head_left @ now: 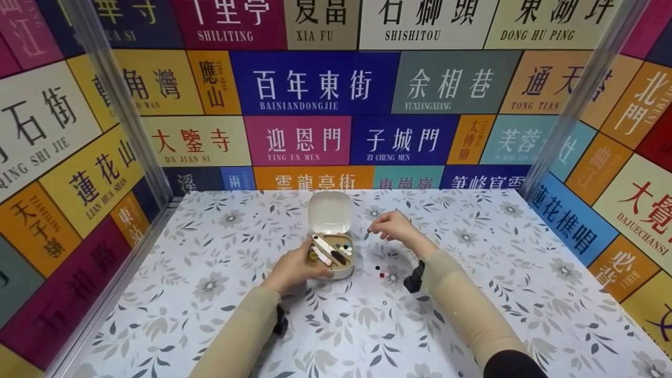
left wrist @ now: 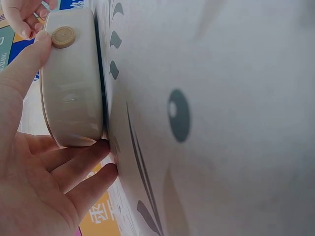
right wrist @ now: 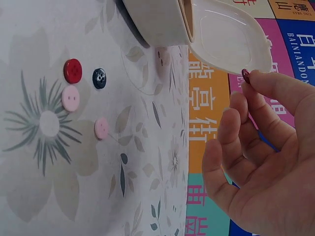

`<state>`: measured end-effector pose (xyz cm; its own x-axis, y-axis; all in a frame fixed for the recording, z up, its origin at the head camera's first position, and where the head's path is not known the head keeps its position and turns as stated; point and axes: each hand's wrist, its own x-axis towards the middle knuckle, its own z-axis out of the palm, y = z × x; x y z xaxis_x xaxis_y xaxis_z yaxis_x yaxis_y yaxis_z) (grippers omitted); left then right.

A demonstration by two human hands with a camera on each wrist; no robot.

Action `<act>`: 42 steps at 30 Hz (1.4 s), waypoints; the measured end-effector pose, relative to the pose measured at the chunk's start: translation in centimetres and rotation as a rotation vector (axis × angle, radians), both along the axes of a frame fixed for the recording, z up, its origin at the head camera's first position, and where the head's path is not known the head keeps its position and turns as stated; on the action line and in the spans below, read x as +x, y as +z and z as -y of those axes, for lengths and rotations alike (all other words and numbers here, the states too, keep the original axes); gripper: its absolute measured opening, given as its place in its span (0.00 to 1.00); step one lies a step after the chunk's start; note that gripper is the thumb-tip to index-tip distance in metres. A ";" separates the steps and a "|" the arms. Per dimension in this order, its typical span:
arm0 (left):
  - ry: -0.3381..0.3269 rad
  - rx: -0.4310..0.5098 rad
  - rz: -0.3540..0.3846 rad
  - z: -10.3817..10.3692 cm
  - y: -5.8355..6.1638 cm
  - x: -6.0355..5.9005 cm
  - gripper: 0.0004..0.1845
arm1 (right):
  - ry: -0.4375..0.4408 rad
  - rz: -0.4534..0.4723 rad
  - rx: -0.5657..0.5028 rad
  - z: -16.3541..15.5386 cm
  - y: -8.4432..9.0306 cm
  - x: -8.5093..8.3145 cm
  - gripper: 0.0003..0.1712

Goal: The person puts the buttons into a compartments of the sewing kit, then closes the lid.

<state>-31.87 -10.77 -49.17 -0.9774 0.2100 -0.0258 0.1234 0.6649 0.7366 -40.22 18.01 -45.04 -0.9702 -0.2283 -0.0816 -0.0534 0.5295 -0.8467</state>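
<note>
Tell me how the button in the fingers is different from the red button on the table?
The small dark red button is pinched at the fingertips of the right hand, up in the air and seen edge-on; the bright red round button lies flat on the flowered tablecloth, untouched, beside a navy button and two pink ones. The pinched one looks darker. Both are small, round and reddish.

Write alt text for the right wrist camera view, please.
A right hand pinches a small dark red button at its fingertips beside an open cream case with a clear lid. Four loose buttons, red, dark blue and two pink, lie on the floral tablecloth.
</note>
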 end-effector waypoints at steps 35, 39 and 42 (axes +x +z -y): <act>-0.007 -0.029 -0.038 0.0 -0.1 -0.3 0.64 | 0.042 -0.021 0.024 2.8 -1.2 -0.4 0.08; -0.002 -0.021 -0.028 0.0 -0.1 -0.3 0.64 | 0.038 -0.022 0.028 3.1 -1.3 -0.5 0.08; 0.004 -0.016 -0.019 0.0 -0.1 -0.3 0.64 | 0.039 -0.020 0.031 3.3 -1.4 -0.4 0.08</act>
<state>-32.12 -10.73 -49.32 -0.9785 0.2058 -0.0110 0.1344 0.6773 0.7233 -40.66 14.68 -46.41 -0.9621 -0.2637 -0.0702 -0.0909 0.5523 -0.8287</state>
